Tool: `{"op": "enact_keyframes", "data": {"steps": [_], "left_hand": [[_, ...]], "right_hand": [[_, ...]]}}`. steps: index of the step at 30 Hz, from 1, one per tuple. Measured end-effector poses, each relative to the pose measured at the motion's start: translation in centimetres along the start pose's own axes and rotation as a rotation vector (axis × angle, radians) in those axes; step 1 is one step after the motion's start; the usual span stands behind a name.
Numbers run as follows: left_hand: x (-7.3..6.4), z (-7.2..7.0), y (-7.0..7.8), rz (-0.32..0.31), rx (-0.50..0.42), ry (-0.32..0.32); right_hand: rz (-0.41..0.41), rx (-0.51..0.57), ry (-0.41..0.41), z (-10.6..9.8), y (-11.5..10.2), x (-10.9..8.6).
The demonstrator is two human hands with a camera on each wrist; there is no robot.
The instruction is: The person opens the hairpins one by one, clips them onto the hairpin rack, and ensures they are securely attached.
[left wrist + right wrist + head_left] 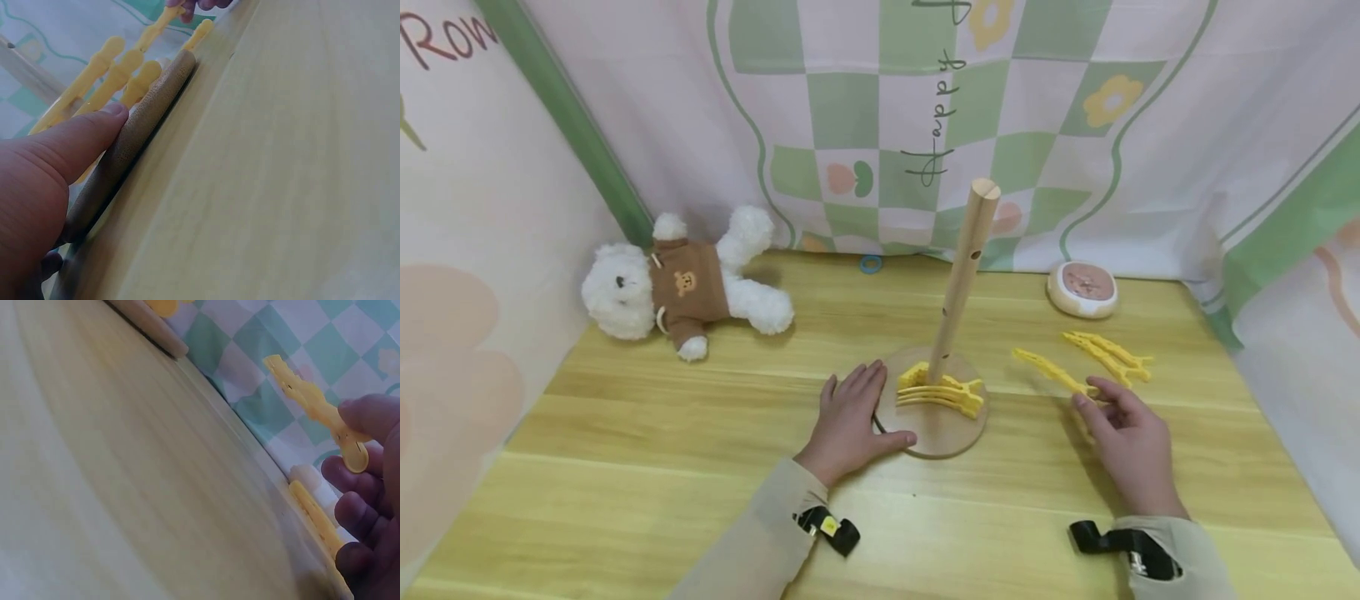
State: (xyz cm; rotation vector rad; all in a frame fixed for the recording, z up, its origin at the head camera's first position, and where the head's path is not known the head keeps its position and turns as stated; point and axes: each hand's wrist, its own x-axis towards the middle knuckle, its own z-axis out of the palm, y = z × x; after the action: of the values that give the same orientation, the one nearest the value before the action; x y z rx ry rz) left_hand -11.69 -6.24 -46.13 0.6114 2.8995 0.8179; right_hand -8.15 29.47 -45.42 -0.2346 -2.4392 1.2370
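Observation:
A wooden post [958,283] with small dark holes rises, slightly tilted in the head view, from a round wooden base [936,437]. My left hand [850,425] rests against the base's left and front rim, fingers extended and thumb spread on the near edge. Several slim, curved yellow plastic pieces [940,398] lie on the base around the post's foot. To the right, my right hand [1131,442] pinches the end of another knobbly yellow plastic piece [319,409] between thumb and fingers, raised off the table. Beyond it more yellow pieces [1108,354] lie on the tabletop.
A white plush toy [688,287] in a brown top lies at the back left. At the back right stands a small round white device [1082,290] with a pinkish face. A blue ring [871,264] lies by the printed curtain [917,108] behind the table [647,475].

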Motion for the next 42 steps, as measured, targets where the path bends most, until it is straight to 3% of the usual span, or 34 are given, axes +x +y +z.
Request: {"op": "enact_keyframes", "data": {"steps": [8, 18, 42], "left_hand": [[0.0, -0.1, 0.1, -0.004, -0.009, -0.006], [0.0, -0.2, 0.2, -0.009, -0.014, -0.01], [-0.1, -0.4, 0.4, -0.02, -0.013, -0.019]], "right_hand": [[-0.154, -0.008, -0.042, 0.9, -1.2, -0.5], [-0.209, -0.034, -0.081, 1.1, -2.0, -1.0], [-0.42, 0.066, -0.13, 3.2, -4.9, -1.8]]}}
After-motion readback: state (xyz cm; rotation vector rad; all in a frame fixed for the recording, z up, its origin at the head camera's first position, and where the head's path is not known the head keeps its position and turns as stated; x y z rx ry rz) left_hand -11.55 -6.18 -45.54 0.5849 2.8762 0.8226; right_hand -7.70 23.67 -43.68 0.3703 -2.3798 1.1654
